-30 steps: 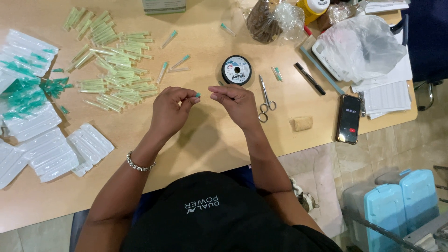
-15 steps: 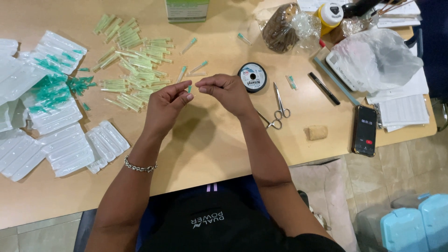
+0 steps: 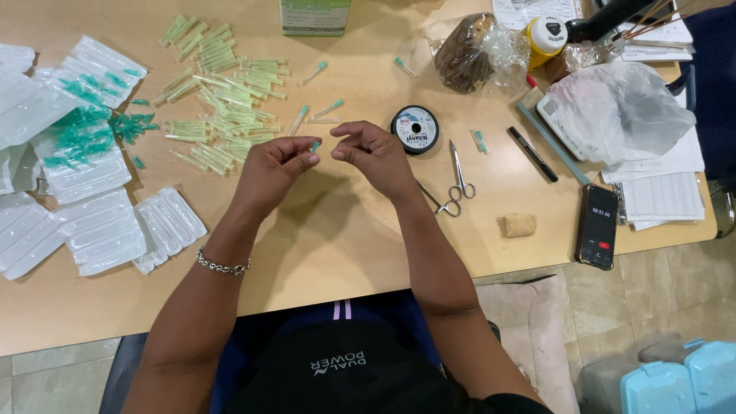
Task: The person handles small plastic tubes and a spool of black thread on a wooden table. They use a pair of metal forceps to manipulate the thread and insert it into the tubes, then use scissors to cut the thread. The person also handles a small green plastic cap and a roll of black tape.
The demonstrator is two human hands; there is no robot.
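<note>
My left hand point(image 3: 272, 170) pinches a small green-hubbed needle point(image 3: 314, 146) between thumb and fingertips, above the wooden table point(image 3: 330, 238). My right hand point(image 3: 372, 153) is just to its right, fingers pinched together close to the needle's tip; whether it holds a fine thread is too small to tell. A black spool of line point(image 3: 415, 129) lies just beyond the right hand. Small scissors point(image 3: 456, 180) lie to the right of that hand. A heap of capped green needles point(image 3: 230, 115) spreads out beyond the left hand.
White blister packs point(image 3: 100, 222) and green-tipped packs point(image 3: 73, 134) fill the table's left. A green box point(image 3: 315, 17) stands at the far edge. A black pen point(image 3: 534, 153), a phone point(image 3: 597, 225), a tan lump point(image 3: 519, 225), a white plastic bag point(image 3: 621, 111) and papers point(image 3: 663, 195) lie at right.
The view has shifted so the table sits lower and more to the right. Both hands stay pinched together in the same pose over the table.
</note>
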